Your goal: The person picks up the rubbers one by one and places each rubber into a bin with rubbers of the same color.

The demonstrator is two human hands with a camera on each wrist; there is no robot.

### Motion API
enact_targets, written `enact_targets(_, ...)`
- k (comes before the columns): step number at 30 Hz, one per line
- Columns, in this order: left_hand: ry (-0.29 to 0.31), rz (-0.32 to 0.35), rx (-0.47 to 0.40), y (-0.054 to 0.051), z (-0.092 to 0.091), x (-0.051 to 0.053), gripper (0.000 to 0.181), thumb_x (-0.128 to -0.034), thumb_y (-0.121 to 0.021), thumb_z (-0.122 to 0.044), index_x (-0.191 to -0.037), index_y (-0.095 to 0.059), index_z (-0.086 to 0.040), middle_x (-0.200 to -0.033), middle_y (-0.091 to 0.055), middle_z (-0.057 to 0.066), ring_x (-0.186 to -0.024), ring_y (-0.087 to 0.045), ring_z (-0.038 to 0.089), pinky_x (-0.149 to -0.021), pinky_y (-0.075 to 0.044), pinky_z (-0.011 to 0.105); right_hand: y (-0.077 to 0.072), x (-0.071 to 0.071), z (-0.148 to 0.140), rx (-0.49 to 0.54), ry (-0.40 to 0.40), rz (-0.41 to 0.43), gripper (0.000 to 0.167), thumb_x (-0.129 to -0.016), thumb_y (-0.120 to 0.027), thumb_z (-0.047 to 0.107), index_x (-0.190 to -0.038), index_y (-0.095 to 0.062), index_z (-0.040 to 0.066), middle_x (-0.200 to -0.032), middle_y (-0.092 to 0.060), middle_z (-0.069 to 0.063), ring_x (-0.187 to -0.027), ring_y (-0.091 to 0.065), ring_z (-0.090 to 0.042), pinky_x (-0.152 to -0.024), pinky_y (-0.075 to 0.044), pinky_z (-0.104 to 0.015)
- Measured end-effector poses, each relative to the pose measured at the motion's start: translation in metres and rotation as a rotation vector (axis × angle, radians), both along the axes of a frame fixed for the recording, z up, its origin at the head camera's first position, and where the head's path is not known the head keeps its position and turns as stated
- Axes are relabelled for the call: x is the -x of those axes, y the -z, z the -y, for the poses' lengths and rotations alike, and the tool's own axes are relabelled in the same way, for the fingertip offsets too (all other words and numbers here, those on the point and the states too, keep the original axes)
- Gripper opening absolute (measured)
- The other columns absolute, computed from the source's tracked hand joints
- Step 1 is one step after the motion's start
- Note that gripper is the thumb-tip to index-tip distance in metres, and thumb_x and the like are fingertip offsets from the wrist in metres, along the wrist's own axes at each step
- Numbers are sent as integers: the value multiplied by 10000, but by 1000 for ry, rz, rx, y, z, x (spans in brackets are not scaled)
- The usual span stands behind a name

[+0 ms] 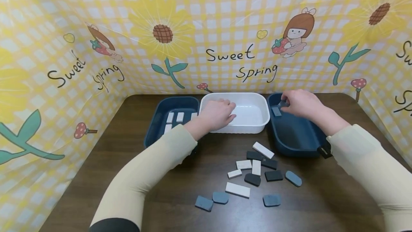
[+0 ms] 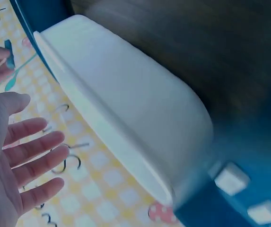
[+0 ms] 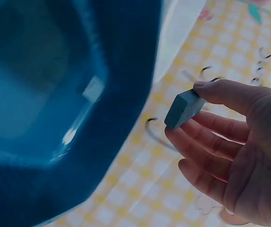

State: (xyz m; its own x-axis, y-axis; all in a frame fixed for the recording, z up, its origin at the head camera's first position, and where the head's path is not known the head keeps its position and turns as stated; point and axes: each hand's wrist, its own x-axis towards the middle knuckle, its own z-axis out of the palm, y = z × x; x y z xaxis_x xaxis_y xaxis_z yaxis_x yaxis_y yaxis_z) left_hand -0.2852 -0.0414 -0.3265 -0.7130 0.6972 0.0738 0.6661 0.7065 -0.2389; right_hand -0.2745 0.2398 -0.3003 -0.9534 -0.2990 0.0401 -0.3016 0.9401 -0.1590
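My right hand (image 1: pixel 303 105) is over the far end of the right-hand blue bin (image 1: pixel 297 149). Between thumb and fingertips it pinches a small blue-grey block (image 3: pixel 182 109). Another blue-grey block (image 1: pixel 276 111) lies inside that bin near its left wall. Above the left part of the white bin (image 1: pixel 244 129) is my left hand (image 1: pixel 217 114), its fingers spread and holding nothing, as the left wrist view shows. On the table in front lie white blocks (image 1: pixel 238 190), black blocks (image 1: pixel 274 176) and blue-grey blocks (image 1: pixel 220 197).
A second blue bin (image 1: pixel 155 121) stands left of the white one with several white blocks (image 1: pixel 180 117) in it, partly hidden by my left arm. A black clip-like piece (image 1: pixel 325 151) sits at the right bin's near corner. Patterned cloth (image 1: pixel 206 17) hangs behind the wooden table (image 1: pixel 109 160).
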Motion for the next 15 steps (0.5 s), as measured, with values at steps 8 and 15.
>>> enact_targets(8,78,108,-46,17,-45,4,336,-999,-523,-367,-1202,-611,-114,-1023,-666,27,-883,-628,168,-719,-515,321,13,34,-14,27,92,145,229,-869,-702,140,-966,-635,-57,-822,-638,-141,-711,-547,-293,-659,-474,-427)
enact_targets(15,132,135,-91,33,-79,-2,337,-1008,-515,-325,-1273,-582,-128,-1105,-664,20,-911,-631,129,-756,-517,279,28,56,-32,68,149,223,228,-880,-671,139,-709,-604,5,-616,-524,-59,-575,-484,-228,-562,-406,-349)
